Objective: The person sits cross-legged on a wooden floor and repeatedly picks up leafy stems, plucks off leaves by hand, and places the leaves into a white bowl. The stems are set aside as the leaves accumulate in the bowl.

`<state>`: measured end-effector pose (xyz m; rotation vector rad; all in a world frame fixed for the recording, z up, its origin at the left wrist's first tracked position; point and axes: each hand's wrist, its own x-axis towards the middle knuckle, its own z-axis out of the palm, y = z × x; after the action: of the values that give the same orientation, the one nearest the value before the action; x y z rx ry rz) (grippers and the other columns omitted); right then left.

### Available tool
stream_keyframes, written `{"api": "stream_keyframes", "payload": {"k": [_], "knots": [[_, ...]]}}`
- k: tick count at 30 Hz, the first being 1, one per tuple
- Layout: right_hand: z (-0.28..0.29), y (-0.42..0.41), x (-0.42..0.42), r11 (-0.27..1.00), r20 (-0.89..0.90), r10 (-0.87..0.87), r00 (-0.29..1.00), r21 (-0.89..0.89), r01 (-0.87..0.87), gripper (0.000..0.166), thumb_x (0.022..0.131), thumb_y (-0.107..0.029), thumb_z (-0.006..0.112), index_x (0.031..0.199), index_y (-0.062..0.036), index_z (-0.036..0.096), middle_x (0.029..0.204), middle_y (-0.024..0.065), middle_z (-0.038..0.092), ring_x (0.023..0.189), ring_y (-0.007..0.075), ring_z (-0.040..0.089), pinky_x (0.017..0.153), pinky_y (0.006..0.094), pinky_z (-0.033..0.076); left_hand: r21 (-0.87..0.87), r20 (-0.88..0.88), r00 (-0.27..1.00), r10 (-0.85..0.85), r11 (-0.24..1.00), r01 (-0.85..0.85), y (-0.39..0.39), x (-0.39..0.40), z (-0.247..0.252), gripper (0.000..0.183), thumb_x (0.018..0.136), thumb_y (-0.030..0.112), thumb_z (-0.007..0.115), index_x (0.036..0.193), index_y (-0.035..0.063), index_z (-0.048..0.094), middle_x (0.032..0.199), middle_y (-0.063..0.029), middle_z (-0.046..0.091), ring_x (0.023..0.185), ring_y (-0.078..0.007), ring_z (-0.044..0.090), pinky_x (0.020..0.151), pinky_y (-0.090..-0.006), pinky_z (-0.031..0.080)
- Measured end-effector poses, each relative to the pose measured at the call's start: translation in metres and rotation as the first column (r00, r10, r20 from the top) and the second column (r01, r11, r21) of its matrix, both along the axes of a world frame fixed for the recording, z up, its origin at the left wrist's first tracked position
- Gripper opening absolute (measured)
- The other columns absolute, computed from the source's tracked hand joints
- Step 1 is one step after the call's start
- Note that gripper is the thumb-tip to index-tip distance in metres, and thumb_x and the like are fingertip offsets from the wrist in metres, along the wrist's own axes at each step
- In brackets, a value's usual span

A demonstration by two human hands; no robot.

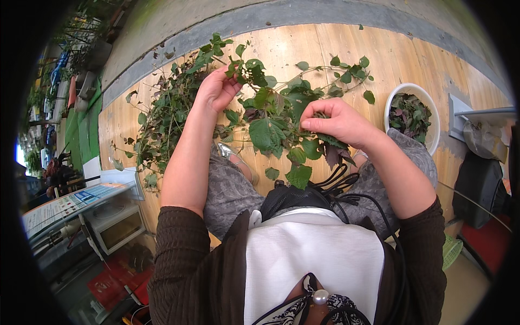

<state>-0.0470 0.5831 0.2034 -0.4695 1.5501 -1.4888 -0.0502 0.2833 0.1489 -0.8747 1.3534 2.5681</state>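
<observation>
My left hand (219, 89) grips a leafy green stem (254, 73), likely perilla, just below its top leaves. Some of those leaves have holes in them. In my right hand (335, 122) are a few leaves (335, 143), green on one side and purple on the other, hanging under the fingers. More leafy stems (268, 132) lie on the floor between and below my hands. Left of my left forearm spreads a large heap of cut perilla stems (166, 122). A white plastic basket (435, 109) to the right of my right hand holds a pile of loose leaves (410, 118).
The floor (284, 44) has a wood-look surface, bordered by a grey concrete strip (300, 15). Black cables (341, 178) lie across my lap. A glass-topped display case (118, 227) stands at left, a black bin-like object (477, 187) and green basket (451, 252) at right.
</observation>
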Motion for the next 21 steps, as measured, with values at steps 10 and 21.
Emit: {"api": "stream_keyframes", "payload": {"k": [10, 21], "knots": [[0.008, 0.004, -0.006, 0.973, 0.051, -0.230, 0.972, 0.002, 0.230, 0.010, 0.083, -0.014, 0.060, 0.084, -0.0038, 0.060, 0.078, -0.0019, 0.059, 0.071, 0.0043, 0.051, 0.065, 0.0193, 0.042, -0.471, -0.269, 0.942, 0.198, 0.826, -0.308, -0.082, 0.004, 0.052, 0.018, 0.092, 0.016, 0.049, 0.099, 0.0044, 0.061, 0.076, 0.0021, 0.052, 0.066, -0.0081, 0.049, 0.065, -0.0260, 0.049], [0.019, 0.007, -0.013, 0.949, 0.128, -0.316, 0.940, 0.028, 0.315, 0.010, 0.084, -0.013, 0.060, 0.085, -0.0029, 0.058, 0.083, -0.0006, 0.059, 0.075, 0.0049, 0.052, 0.071, 0.0195, 0.042, -0.679, 0.251, 0.746, 0.617, -0.437, 0.590, -0.258, 0.087, 0.044, 0.036, 0.084, 0.028, 0.058, 0.112, 0.0071, 0.052, 0.110, -0.0162, 0.055, 0.104, -0.0304, 0.052, 0.083, -0.0411, 0.043]]}}
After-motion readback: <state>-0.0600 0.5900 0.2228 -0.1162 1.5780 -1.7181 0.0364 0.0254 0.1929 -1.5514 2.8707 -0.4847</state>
